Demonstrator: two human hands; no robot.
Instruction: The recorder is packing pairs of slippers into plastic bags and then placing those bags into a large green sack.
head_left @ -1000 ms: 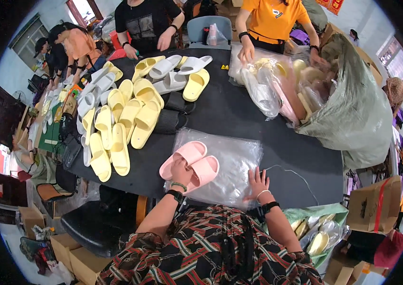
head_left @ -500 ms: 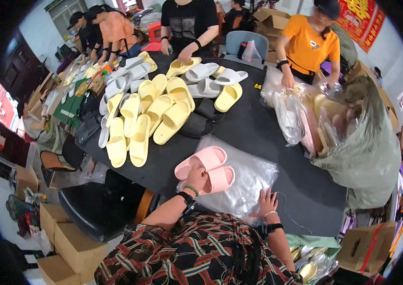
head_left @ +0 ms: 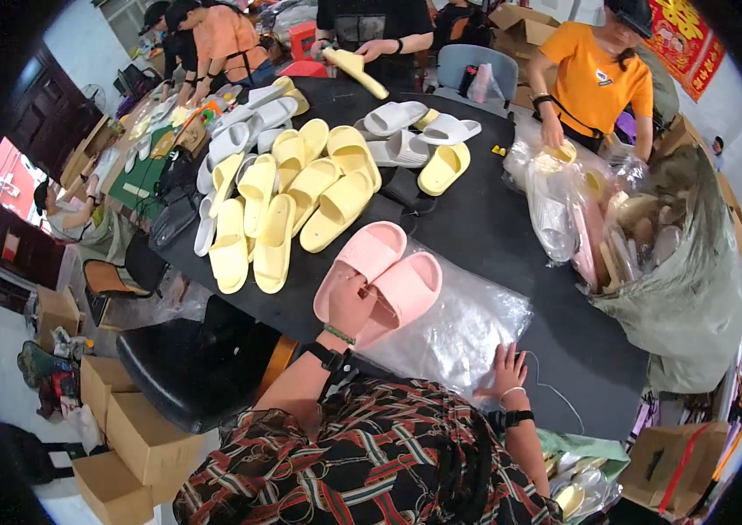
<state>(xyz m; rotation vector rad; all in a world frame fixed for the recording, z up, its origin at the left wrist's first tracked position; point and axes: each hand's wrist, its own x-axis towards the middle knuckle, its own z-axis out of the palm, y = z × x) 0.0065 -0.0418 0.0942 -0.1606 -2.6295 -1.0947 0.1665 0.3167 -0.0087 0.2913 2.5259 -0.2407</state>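
Since a second ago the view has swung to the right and tipped forward, so the counter (head_left: 493, 219) now fills more of the picture, and the person in black at the far side has lifted a yellow slipper (head_left: 355, 68) into the air. The left hand (head_left: 349, 302) has stayed on the pair of pink slippers (head_left: 380, 271), fingers curled round the heel ends where the two lie side by side, soles up, at the near edge of the counter. The right hand (head_left: 504, 374) stays spread flat, fingers wide, pressing on the near corner of a clear plastic bag (head_left: 458, 328) that lies just right of the pink pair and partly under it.

The counter is dark and round-edged. On its left half lie many yellow slippers (head_left: 301, 197), with white slippers (head_left: 410, 131) further back. At the right a person in an orange shirt (head_left: 594, 83) handles bagged slippers beside a large grey-green sack (head_left: 682, 289). Cardboard boxes (head_left: 122, 437) stand on the floor at the lower left, near a dark chair (head_left: 192, 363).
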